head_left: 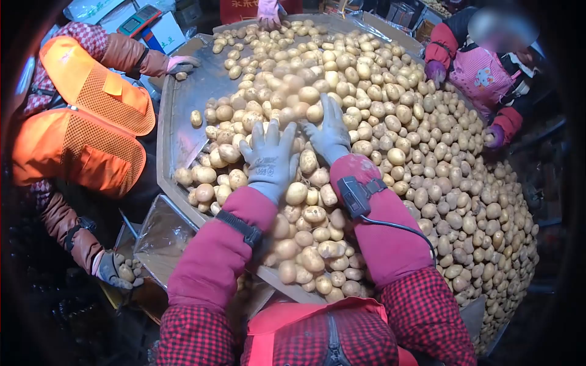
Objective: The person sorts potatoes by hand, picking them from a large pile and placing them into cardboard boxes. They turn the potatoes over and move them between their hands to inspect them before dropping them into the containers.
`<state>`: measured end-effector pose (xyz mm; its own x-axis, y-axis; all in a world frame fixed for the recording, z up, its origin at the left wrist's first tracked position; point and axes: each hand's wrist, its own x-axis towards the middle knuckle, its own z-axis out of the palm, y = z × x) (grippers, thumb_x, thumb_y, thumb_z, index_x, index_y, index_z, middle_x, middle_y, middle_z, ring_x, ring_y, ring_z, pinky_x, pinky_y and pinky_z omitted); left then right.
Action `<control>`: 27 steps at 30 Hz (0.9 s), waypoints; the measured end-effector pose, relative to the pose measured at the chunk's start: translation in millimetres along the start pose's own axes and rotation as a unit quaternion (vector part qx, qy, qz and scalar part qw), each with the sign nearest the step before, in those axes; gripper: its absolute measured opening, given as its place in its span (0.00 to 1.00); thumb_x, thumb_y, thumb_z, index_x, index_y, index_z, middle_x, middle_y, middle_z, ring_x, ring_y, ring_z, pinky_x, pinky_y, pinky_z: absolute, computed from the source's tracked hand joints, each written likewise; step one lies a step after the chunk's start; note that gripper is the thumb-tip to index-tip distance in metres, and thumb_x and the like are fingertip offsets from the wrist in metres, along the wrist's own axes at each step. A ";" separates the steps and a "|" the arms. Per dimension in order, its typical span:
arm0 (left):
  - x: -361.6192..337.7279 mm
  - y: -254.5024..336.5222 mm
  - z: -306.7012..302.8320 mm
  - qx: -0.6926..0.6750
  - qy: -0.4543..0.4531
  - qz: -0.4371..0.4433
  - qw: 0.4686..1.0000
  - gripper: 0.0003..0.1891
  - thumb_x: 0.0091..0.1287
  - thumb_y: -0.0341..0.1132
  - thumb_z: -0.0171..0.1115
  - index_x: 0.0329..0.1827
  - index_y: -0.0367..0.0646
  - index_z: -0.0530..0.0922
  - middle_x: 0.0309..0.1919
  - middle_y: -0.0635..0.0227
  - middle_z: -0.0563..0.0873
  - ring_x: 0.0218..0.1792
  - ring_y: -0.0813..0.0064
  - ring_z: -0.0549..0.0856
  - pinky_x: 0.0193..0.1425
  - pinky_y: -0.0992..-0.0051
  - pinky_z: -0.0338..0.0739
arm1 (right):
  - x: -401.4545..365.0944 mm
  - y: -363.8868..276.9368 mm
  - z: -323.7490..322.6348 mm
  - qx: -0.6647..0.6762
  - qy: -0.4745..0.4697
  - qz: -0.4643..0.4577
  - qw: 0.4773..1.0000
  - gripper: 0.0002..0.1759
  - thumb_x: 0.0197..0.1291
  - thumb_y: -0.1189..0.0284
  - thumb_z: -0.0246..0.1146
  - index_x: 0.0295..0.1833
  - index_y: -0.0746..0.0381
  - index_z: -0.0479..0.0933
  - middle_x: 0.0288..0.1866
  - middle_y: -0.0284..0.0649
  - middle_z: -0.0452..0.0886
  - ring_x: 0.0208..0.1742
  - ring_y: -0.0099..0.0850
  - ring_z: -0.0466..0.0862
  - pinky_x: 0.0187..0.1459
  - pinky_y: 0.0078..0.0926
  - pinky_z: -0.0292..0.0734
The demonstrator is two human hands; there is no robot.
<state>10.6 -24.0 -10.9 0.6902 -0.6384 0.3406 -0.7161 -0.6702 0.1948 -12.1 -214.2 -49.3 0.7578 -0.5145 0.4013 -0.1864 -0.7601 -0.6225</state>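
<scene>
A large heap of small yellow potatoes (390, 110) covers a metal sorting table (183, 104). My left hand (270, 160), in a grey glove, lies flat on the heap with fingers spread. My right hand (329, 131), also grey-gloved, rests palm down on the potatoes just to its right, fingers apart. Neither hand grips anything. Both forearms wear magenta sleeve covers, and a black wrist device with a cable (356, 195) is strapped on the right one.
A person in an orange vest (85, 122) stands at the left, one gloved hand (182, 63) on the table rim, the other (116, 271) holding potatoes low down. Another person in a pink apron (482, 73) works at the right. A third gloved hand (268, 15) reaches in at the far edge.
</scene>
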 end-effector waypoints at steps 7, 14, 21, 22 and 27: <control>8.9 -8.1 -3.3 -0.007 -0.016 0.001 1.000 0.37 0.64 0.46 0.73 0.79 0.67 0.72 0.74 0.61 0.71 0.78 0.46 0.65 0.73 0.31 0.60 | -75.2 -2.3 -64.5 0.031 -0.101 -0.055 0.993 0.29 0.72 0.62 0.64 0.76 0.54 0.75 0.74 0.54 0.77 0.77 0.55 0.74 0.79 0.46 0.67; 13.2 -32.1 15.1 -0.040 -0.022 0.066 0.997 0.38 0.67 0.52 0.71 0.81 0.66 0.69 0.80 0.60 0.67 0.81 0.46 0.63 0.79 0.34 0.57 | -201.0 -27.0 -163.4 -0.029 -0.122 0.019 0.992 0.41 0.65 0.57 0.70 0.80 0.59 0.70 0.81 0.56 0.69 0.82 0.52 0.67 0.82 0.49 0.61; -90.3 41.6 -93.3 -0.235 0.003 0.224 0.946 0.30 0.62 0.42 0.73 0.69 0.48 0.80 0.65 0.51 0.79 0.72 0.47 0.76 0.70 0.47 0.68 | -289.1 -94.3 -211.9 -0.087 -0.282 0.069 0.953 0.53 0.49 0.53 0.78 0.81 0.57 0.68 0.83 0.53 0.66 0.82 0.51 0.67 0.80 0.48 0.63; -117.0 50.4 -96.7 -0.235 -0.044 0.276 0.931 0.28 0.63 0.43 0.73 0.67 0.50 0.80 0.66 0.53 0.79 0.72 0.48 0.76 0.74 0.44 0.66 | -287.9 -99.4 -212.2 -0.157 -0.317 0.051 0.934 0.54 0.47 0.54 0.79 0.81 0.56 0.68 0.83 0.52 0.66 0.82 0.50 0.67 0.79 0.49 0.64; -177.7 59.5 -71.0 -0.116 -0.078 0.371 0.918 0.25 0.66 0.52 0.71 0.64 0.55 0.84 0.70 0.64 0.80 0.74 0.49 0.75 0.79 0.37 0.60 | -290.1 -61.5 -172.8 -0.084 -0.186 0.019 0.979 0.53 0.52 0.56 0.74 0.84 0.53 0.65 0.84 0.50 0.65 0.81 0.49 0.68 0.76 0.53 0.67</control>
<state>-162.0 76.4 5.5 -0.0025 -0.9450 0.3270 -0.9855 0.0577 0.1595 -328.5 -86.8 -11.3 0.9174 -0.3881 0.0881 -0.2961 -0.8135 -0.5006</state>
